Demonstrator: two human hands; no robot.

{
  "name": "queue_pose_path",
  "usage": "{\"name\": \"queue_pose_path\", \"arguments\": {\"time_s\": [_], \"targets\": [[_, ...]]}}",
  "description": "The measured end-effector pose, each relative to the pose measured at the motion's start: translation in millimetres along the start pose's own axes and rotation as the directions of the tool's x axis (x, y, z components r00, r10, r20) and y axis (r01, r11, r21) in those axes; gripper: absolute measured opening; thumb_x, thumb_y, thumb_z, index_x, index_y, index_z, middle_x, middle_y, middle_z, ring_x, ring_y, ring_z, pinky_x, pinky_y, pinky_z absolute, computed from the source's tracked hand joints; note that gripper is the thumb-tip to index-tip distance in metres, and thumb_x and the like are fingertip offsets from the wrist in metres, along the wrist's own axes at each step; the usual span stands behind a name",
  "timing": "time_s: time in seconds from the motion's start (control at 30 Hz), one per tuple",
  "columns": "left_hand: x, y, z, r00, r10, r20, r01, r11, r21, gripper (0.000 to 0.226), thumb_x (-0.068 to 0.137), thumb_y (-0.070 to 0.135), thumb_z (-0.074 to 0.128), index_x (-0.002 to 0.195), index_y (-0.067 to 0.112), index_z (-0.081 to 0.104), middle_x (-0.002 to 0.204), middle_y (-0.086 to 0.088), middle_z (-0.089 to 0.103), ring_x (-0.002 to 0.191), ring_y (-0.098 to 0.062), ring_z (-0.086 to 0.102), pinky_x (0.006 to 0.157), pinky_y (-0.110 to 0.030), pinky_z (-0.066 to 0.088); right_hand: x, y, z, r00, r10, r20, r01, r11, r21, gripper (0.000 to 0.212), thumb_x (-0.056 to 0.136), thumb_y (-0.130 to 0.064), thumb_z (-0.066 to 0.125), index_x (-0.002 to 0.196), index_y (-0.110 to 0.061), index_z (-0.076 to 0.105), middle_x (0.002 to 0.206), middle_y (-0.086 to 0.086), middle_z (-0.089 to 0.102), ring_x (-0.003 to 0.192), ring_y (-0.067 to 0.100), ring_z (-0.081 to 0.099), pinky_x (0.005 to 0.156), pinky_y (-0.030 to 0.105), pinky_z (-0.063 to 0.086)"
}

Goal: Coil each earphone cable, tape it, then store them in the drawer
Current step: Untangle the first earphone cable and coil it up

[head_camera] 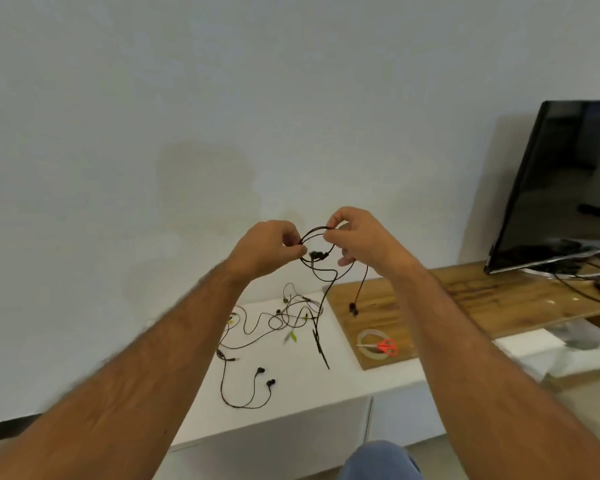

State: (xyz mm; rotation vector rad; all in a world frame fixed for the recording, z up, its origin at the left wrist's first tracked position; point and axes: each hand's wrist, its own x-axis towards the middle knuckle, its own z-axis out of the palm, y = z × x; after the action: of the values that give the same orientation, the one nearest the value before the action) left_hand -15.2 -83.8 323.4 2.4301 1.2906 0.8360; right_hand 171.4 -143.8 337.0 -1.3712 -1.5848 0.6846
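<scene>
Both hands are raised above the white cabinet top (291, 386). My left hand (267, 247) and my right hand (357, 237) pinch a black earphone cable (317, 252) that forms a small loop between them. Its loose ends hang down: one earbud (353, 309) dangles over the wooden board, and another strand trails onto the cabinet. More earphones (278, 317) lie tangled on the white top, and a black pair (257, 386) lies nearer the front. A roll of clear tape (368, 336) and orange-handled scissors (386, 346) rest on the wooden board (430, 306).
A black TV (561, 188) stands at the right on the wooden board, with cables around its foot. An open drawer (565, 344) holding white wrapping shows below the board at the right. A plain wall is behind. A knee in blue fabric (378, 460) shows at the bottom.
</scene>
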Motion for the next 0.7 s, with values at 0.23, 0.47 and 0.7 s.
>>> {"name": "queue_pose_path", "arguments": {"time_s": [0.23, 0.47, 0.7], "targets": [[-22.3, 19.0, -36.1, 0.989, 0.015, 0.147, 0.045, 0.917, -0.396, 0.017, 0.083, 0.020, 0.074, 0.091, 0.008, 0.066, 0.074, -0.003, 0.067, 0.067, -0.009, 0.061, 0.065, -0.026, 0.050, -28.1, -51.0, -35.3, 0.996, 0.021, 0.091, -0.007, 0.987, -0.160, 0.025, 0.083, -0.008, 0.074, 0.107, -0.014, 0.068, 0.059, -0.008, 0.051, 0.049, 0.010, 0.039, 0.043, 0.023, 0.037], [-38.1, 22.4, -53.2, 0.989, 0.082, 0.123, -0.007, 0.859, -0.512, 0.017, 0.086, 0.016, 0.070, 0.091, 0.001, 0.066, 0.081, -0.008, 0.072, 0.074, -0.011, 0.069, 0.069, -0.028, 0.054, -33.0, -75.3, -35.6, 0.983, -0.117, -0.143, 0.063, 0.939, -0.337, 0.007, 0.090, -0.014, 0.064, 0.089, -0.013, 0.071, 0.062, -0.005, 0.051, 0.045, 0.003, 0.039, 0.049, 0.019, 0.033], [-46.5, 38.0, -79.0, 0.998, 0.053, -0.018, -0.051, 0.715, -0.697, 0.012, 0.092, 0.013, 0.062, 0.081, 0.010, 0.058, 0.061, -0.003, 0.055, 0.047, -0.013, 0.053, 0.055, -0.031, 0.053, -36.0, -67.0, -37.6, 0.957, 0.078, -0.280, -0.183, 0.909, -0.374, 0.010, 0.090, -0.011, 0.053, 0.088, -0.011, 0.063, 0.073, 0.007, 0.067, 0.051, 0.018, 0.064, 0.048, 0.027, 0.047]]}}
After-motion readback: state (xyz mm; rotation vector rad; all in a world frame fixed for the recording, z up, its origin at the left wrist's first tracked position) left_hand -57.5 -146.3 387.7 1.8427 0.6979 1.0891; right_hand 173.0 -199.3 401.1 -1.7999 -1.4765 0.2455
